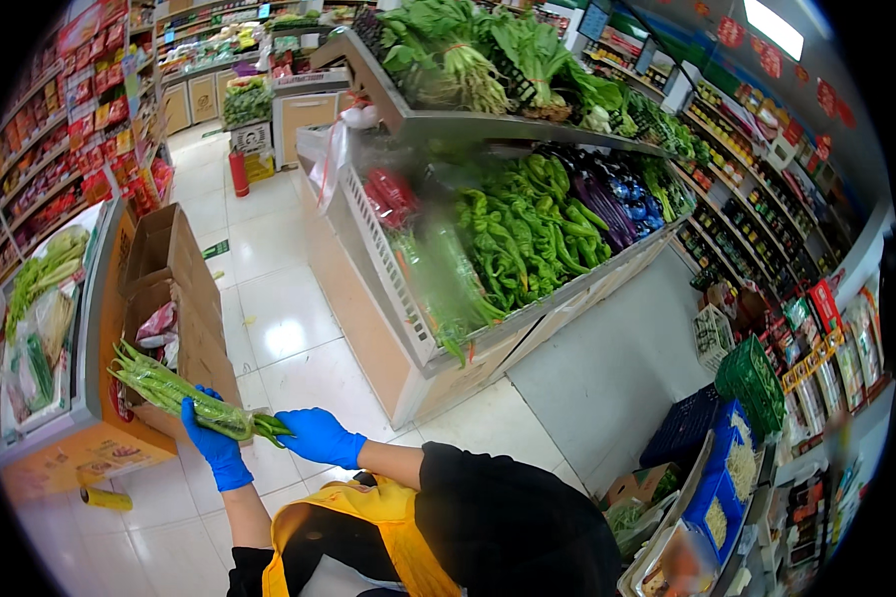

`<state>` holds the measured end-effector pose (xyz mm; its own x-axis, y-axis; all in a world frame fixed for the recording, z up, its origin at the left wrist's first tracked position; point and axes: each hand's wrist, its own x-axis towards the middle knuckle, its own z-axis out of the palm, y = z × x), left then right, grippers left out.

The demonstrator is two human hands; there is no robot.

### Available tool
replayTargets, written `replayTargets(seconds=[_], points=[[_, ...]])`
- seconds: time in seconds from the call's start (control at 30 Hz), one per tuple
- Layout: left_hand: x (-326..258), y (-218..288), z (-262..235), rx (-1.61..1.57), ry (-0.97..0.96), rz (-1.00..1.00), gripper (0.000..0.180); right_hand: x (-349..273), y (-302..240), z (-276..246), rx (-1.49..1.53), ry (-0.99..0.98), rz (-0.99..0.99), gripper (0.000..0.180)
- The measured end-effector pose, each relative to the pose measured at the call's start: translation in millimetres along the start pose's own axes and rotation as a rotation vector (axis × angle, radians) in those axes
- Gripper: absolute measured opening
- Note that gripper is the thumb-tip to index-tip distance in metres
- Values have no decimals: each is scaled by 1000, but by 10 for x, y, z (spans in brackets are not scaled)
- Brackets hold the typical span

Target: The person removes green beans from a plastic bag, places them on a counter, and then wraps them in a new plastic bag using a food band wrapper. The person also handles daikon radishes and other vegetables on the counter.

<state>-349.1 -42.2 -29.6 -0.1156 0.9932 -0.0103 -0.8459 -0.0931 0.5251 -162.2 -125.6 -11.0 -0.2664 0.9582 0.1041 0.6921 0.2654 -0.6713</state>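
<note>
a: nearest first. what do the hands have?

b: both wear blue gloves. the left hand (212,444) is clenched around a clear plastic packet of long green peppers (181,392), fingers wrapped about its lower third. the right hand (318,436) is just beside it, its fingers closed on the packet's near end, where the stems bunch up.

a: how does the packet lie?

b: its long axis slants from the right hand up and away to the left, the far tip over the cardboard box (169,298). so the bulk of it lies left of and beyond both hands, and the left hand is the nearer to its middle. it is held in the air, touching nothing else.

a: textures?

b: the film is glossy and crinkled; the peppers inside are slim, smooth and slightly curved. the box is open, matt brown, with some wrapped goods in it, and stands against the orange worktop (90,438) that carries bagged greens.

a: and farther off?

b: across the pale tiled floor (279,318), a slanted display shelf (418,328) heaped with loose green peppers (528,234), dark purple aubergines beside them, leafy bunches (468,50) on the tier above. green and blue plastic crates (752,383) stand at the right.
</note>
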Motion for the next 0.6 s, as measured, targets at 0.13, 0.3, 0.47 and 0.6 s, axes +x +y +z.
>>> replayTargets(seconds=[0.13,0.3,0.47,0.6], points=[[-75,334,-328,3,106,99,42,104,-201,337,23,-45,-71,28],[-86,721,-682,-17,125,95,44,248,-393,695,58,-123,-122,29],[59,841,-775,-3,151,104,45,409,-501,744,58,-171,-86,28],[312,799,-745,17,147,66,46,625,-430,729,99,-174,-56,28]])
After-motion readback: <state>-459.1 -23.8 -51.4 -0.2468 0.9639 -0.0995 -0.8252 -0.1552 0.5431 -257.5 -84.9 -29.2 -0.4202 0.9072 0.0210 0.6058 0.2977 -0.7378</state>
